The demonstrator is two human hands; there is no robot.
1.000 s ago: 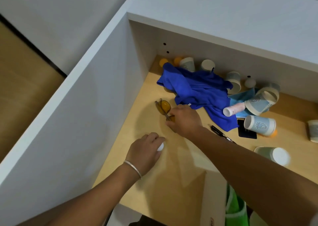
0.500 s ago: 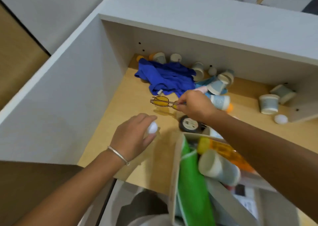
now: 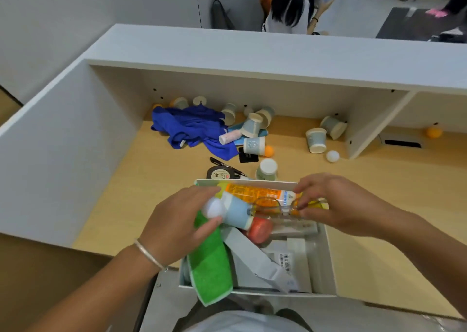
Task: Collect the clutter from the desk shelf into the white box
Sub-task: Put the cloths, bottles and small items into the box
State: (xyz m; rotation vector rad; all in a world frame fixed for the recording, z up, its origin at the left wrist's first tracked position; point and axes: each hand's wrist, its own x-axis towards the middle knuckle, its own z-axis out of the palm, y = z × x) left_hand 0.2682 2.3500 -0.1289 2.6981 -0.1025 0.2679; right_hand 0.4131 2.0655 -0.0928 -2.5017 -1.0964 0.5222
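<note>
The white box (image 3: 329, 261) sits at the desk's near edge, holding a green cloth (image 3: 211, 266), an orange packet (image 3: 250, 192), a pale blue cup (image 3: 236, 211) and other items. My left hand (image 3: 177, 225) hovers over the box's left side, fingers closed on a white ball (image 3: 213, 207). My right hand (image 3: 338, 205) is over the box's far right part, pinching yellow-lensed glasses (image 3: 275, 206) by one end. On the shelf behind lie a blue cloth (image 3: 192, 127), several paper cups (image 3: 254, 144), a pink tube (image 3: 228, 137), a pen (image 3: 225, 165) and a tape measure (image 3: 218, 174).
Two more cups (image 3: 316, 139) and a white ball (image 3: 332, 155) lie by the white divider (image 3: 371, 127). An orange ball (image 3: 434, 132) sits in the right compartment. White side panel (image 3: 63, 155) walls the left. A person stands behind the desk.
Both hands pulled back from the shelf to above the white box, the left carrying the white ball, the right carrying the glasses. The view tilted up and back.
</note>
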